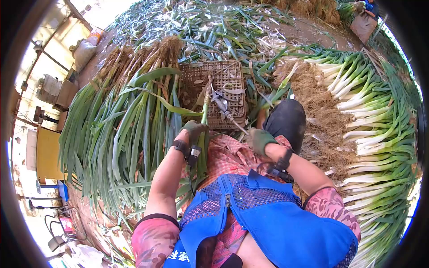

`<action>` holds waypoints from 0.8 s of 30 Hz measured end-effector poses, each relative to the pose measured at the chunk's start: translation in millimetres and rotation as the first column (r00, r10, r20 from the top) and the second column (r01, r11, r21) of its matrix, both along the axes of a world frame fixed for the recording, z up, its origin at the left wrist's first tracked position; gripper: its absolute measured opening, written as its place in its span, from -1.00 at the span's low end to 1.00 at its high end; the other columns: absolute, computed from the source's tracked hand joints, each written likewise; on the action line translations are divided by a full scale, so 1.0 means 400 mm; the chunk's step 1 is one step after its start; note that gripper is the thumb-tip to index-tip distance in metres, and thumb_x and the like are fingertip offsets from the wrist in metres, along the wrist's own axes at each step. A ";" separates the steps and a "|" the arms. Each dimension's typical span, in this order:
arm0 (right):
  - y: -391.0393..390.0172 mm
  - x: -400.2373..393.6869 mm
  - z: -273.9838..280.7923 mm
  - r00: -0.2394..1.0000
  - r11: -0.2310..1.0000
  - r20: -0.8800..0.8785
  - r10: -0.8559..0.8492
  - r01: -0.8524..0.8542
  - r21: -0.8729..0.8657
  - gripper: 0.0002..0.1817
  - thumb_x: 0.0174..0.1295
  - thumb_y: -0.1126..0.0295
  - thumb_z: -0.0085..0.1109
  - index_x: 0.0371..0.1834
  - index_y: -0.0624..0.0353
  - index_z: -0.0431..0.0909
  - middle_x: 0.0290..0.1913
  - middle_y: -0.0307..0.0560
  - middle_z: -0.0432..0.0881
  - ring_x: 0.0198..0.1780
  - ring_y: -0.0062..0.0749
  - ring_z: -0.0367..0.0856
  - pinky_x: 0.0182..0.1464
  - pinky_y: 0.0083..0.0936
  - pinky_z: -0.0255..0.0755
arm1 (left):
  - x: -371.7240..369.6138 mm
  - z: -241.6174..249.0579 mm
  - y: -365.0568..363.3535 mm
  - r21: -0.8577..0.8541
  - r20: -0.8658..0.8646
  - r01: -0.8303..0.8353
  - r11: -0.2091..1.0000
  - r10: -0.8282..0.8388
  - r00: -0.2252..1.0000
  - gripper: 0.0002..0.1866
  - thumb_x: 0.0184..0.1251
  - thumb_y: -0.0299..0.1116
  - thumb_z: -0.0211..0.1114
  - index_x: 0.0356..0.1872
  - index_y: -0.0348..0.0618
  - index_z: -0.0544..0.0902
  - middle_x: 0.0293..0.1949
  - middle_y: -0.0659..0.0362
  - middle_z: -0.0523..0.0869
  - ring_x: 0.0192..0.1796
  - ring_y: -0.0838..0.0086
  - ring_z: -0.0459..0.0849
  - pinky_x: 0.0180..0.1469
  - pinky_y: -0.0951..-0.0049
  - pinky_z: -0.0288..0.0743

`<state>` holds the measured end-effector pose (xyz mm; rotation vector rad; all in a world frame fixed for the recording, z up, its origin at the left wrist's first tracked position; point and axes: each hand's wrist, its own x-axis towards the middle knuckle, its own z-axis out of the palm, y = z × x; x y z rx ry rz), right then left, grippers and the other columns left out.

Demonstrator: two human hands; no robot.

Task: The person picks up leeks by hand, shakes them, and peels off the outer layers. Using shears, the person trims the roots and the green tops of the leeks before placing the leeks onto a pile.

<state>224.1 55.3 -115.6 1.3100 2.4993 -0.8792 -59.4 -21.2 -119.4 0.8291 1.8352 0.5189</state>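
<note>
My left hand, in a dark green glove, is closed round the green stalk of a leek. The leek stands with its pale root end pointing away from me, over a brown plastic crate. My right hand, also gloved, is closed on the near end of a gun-shaped metal tool with a thin shaft. The tool's head lies right beside the leek's pale part, above the crate. Long green leaves hang down past my left wrist.
A thick heap of untrimmed leeks with brown roots lies at my left. At my right, cleaned white-stemmed leeks form a long row, roots inward. Stripped leaves cover the ground ahead. Sacks stand far left; another person is top right.
</note>
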 end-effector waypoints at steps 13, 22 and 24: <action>0.205 -0.412 -0.219 0.964 0.994 0.264 0.038 -0.063 0.090 0.03 0.21 0.02 0.10 0.60 0.28 -0.24 0.60 0.35 -0.20 0.58 0.40 -0.21 0.52 0.19 -0.23 | 0.011 -0.062 -0.019 0.023 0.125 -0.169 0.985 0.165 0.978 -0.57 0.18 -0.17 0.33 -0.07 -0.33 0.64 -0.27 0.08 0.71 -0.30 0.42 0.68 -0.22 0.38 0.56; 0.243 -0.317 -0.260 0.961 0.951 -0.062 -0.270 0.256 -0.171 -0.48 0.15 0.09 0.20 0.03 0.29 0.51 -0.04 0.26 0.65 -0.04 0.05 0.68 0.03 -0.14 0.51 | -0.005 -0.075 -0.029 0.033 0.301 -0.298 0.954 0.275 0.913 -0.55 0.18 -0.21 0.32 -0.01 -0.35 0.61 -0.24 0.05 0.71 -0.31 0.39 0.69 -0.24 0.37 0.59; 0.177 -0.199 -0.111 0.969 0.965 -0.210 -0.126 0.071 -0.254 -0.48 0.14 0.02 0.21 -0.10 0.31 0.56 -0.22 0.30 0.68 -0.11 0.07 0.70 -0.02 -0.19 0.52 | -0.005 -0.084 -0.027 0.061 0.330 -0.340 0.938 0.303 0.894 -0.55 0.19 -0.22 0.31 0.01 -0.37 0.59 -0.24 0.02 0.70 -0.31 0.37 0.70 -0.24 0.35 0.61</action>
